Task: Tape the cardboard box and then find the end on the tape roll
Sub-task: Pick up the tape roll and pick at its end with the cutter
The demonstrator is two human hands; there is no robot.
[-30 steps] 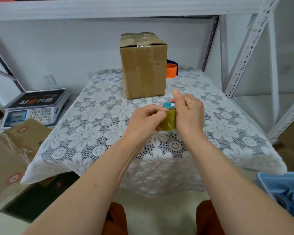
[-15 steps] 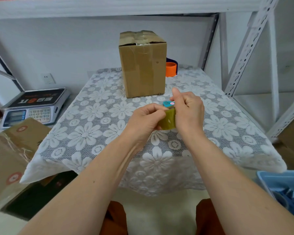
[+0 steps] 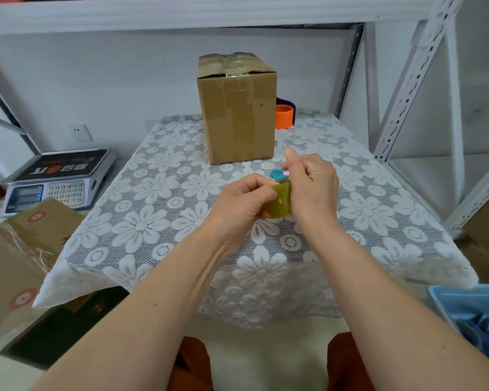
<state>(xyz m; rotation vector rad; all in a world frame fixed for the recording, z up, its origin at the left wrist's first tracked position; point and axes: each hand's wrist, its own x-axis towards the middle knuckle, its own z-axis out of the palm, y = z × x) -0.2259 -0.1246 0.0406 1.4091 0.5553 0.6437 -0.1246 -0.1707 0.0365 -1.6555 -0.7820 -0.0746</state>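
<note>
A brown cardboard box point(image 3: 237, 108) stands upright at the back of the table point(image 3: 153, 198), its top flaps covered with clear tape. Over the table's middle, both hands hold a yellowish tape roll point(image 3: 280, 203). My left hand point(image 3: 246, 201) grips its left side, fingers pressed on the roll's surface. My right hand point(image 3: 312, 187) closes over its right side, thumb raised. A small teal and pink object point(image 3: 278, 174) shows just above the roll between my hands; what it is I cannot tell.
An orange and blue tape dispenser point(image 3: 285, 114) sits behind the box. A digital scale point(image 3: 54, 182) and another cardboard box point(image 3: 17, 255) are at the left. A blue bin point(image 3: 472, 309) is at lower right. White metal shelf posts point(image 3: 401, 103) rise on the right.
Both hands stay on the tape roll in nearly the same place; the fingers shift slightly on its surface. The box has not moved.
</note>
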